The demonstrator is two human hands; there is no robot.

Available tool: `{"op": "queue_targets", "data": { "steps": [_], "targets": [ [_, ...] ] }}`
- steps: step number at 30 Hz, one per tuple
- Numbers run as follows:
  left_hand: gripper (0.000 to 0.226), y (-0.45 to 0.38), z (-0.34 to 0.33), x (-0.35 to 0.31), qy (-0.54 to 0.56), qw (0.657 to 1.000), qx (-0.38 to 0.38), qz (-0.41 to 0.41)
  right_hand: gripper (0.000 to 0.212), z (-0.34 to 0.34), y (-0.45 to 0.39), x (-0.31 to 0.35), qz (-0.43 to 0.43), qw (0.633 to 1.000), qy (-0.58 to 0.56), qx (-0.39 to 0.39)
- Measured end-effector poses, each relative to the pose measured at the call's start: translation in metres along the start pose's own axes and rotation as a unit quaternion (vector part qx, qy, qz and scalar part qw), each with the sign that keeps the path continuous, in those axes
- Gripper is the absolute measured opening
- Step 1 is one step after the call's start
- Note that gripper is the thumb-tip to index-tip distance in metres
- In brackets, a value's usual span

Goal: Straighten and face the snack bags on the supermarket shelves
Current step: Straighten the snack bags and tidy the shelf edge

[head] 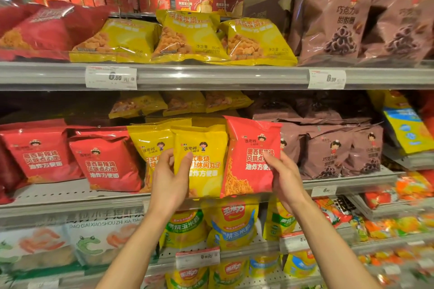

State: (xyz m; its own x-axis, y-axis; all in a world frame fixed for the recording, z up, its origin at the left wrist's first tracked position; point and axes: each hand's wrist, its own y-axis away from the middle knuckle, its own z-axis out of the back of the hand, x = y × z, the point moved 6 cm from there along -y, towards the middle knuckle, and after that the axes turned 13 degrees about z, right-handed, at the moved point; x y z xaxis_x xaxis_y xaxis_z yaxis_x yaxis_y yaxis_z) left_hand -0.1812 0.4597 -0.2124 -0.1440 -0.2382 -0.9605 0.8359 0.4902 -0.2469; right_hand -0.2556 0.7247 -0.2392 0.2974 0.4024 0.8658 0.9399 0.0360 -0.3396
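On the middle shelf (70, 197), my left hand (170, 178) grips a yellow snack bag (204, 148) by its lower left edge, thumb across the front. My right hand (283, 177) holds a red snack bag (249, 145) at its lower right side; this bag stands upright between the yellow bags and the brown bags (328, 148). Both held bags face forward. Another yellow bag (150, 141) stands just left, partly behind my left hand. Two red bags (105, 162) of the same kind as the held one stand further left.
The upper shelf (211, 75) carries red, yellow (187, 35) and brown bags (338, 21), with price tags (111, 77) on its rail. Below are yellow-blue corn snack bags (231, 223) and white shrimp-cracker bags (47, 246). A side rack of mixed snacks (404, 129) stands right.
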Motion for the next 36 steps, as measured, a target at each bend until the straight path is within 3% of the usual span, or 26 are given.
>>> {"op": "queue_targets", "data": {
  "steps": [6,12,14,17,20,23,36],
  "targets": [
    [0.017,-0.007,-0.031,-0.006,0.007,1.000,0.014,-0.002,0.036,0.019,0.006,0.016,0.026,0.997,0.075,-0.020],
    [0.049,-0.014,-0.062,0.006,-0.004,0.998,0.000,0.058,0.018,0.037,0.011,0.021,0.053,0.989,0.127,-0.056],
    [0.057,-0.010,-0.065,0.007,-0.038,0.999,-0.012,0.020,0.020,0.043,0.012,0.021,0.056,0.987,0.136,-0.068],
    [0.068,0.001,-0.066,0.004,-0.132,0.986,-0.020,-0.099,0.017,0.049,0.013,0.021,0.058,0.985,0.145,-0.067],
    [0.060,0.010,-0.068,0.001,-0.233,0.947,0.001,-0.220,0.017,0.053,0.014,0.019,0.056,0.986,0.143,-0.066],
    [0.068,0.007,-0.069,-0.001,-0.308,0.903,0.031,-0.298,0.017,0.056,0.013,0.018,0.054,0.986,0.144,-0.061],
    [0.083,-0.001,-0.087,-0.009,-0.433,0.864,0.036,-0.255,0.013,0.058,0.011,0.014,0.047,0.986,0.148,-0.068]
  ]
}}
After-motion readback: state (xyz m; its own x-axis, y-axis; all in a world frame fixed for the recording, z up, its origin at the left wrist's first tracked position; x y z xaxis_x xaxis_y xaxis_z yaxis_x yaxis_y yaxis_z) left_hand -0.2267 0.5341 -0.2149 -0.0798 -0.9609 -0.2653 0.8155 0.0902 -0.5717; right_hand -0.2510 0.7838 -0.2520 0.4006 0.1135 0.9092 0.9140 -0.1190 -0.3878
